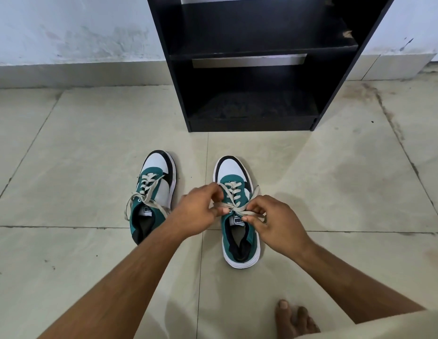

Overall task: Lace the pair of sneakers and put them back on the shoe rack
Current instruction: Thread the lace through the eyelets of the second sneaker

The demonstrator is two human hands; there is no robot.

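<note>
Both sneakers laced; left hand and right hand pinch right sneaker's laces. Rack, twelve o'clock, awaits them.

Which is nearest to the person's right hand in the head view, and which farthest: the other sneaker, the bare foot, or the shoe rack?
From the right hand:
1. Bare foot, below it, near the bottom edge.
2. Other sneaker, to its left, beyond the left hand.
3. Shoe rack, ahead against the wall.

Two sneakers — two hands — one rack, seemingly two shelves.
</note>
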